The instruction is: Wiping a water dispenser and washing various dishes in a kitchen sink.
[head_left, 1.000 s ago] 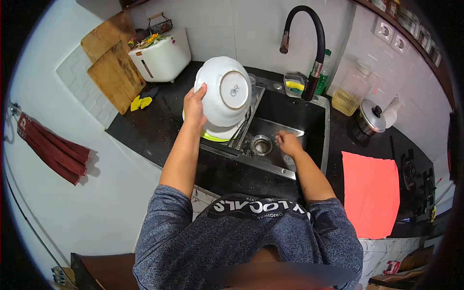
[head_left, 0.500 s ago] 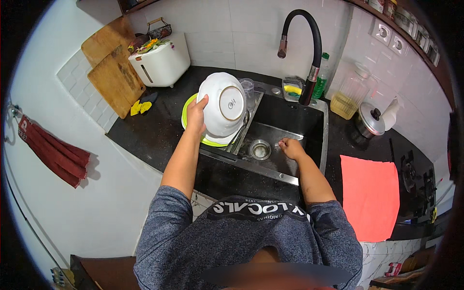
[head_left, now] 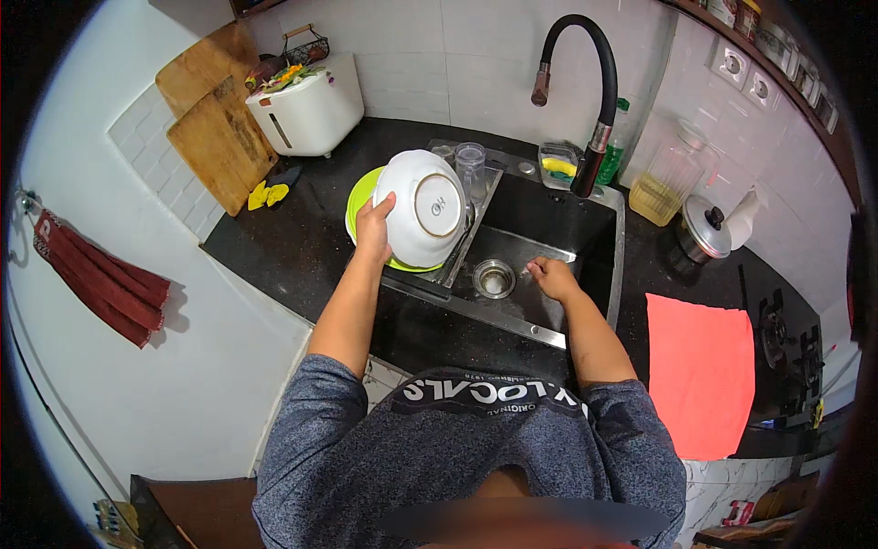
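Note:
My left hand (head_left: 374, 229) grips the near left rim of a white bowl (head_left: 409, 203), thumb on its outside. The bowl is tilted upside down, so its round foot faces up. Under it, a lime-green plate (head_left: 362, 197) shows on the drainboard (head_left: 480, 220) left of the sink basin; whether the bowl rests on it cannot be told. My right hand (head_left: 551, 277) hangs low over the black sink (head_left: 519, 249), to the right of the round drain (head_left: 494, 279). Its fingers are curled closed, and anything inside them is hidden.
A clear glass (head_left: 471, 167) stands behind the bowl. The black faucet (head_left: 611, 91) arches over the back of the sink. A sponge holder (head_left: 558, 165), green bottle (head_left: 615, 142), plastic pitcher (head_left: 666, 178) and lidded pot (head_left: 704, 229) line the right. A coral cloth (head_left: 701, 375) lies on the counter.
My left hand has brought the white bowl slightly down over the plate. My right hand stays in nearly the same place over the sink.

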Motion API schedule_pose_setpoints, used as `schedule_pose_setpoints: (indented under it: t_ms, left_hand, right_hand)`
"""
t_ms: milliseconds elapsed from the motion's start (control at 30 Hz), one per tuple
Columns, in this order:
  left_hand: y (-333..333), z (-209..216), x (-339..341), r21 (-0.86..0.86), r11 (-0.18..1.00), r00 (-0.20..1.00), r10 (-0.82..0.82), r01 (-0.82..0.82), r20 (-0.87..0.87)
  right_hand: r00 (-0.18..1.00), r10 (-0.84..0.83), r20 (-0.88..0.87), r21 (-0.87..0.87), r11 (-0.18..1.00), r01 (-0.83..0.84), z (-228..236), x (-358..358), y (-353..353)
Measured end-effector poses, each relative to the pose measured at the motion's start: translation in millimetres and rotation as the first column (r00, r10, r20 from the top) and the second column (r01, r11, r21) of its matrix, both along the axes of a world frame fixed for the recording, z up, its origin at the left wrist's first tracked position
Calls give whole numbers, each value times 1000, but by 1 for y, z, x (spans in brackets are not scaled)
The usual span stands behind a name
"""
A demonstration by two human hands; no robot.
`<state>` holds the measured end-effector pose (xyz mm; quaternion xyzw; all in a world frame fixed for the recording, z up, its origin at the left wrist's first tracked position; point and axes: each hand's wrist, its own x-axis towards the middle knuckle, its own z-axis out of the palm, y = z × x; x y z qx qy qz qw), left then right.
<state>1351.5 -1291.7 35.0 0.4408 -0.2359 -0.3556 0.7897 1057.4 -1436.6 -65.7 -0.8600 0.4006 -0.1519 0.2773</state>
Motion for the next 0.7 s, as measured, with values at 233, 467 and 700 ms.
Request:
schedule_pose_setpoints:
  t_ms: [233,467,700]
  left_hand:
    - [14,-3,11,93,994,995,-67,61,69]
    - [30,4,40,579,802,772,-272,-148,574]
    - [28,18,55,794,444,466,-645,-416,605]
  right_hand:
    - [1000,6,-4,24,1000,-5,3,1,1]
    - [1000,18,7,-58,998,-18,-4,1,-1]
    - [997,71,-32,8,997,-71,3,3,-2]
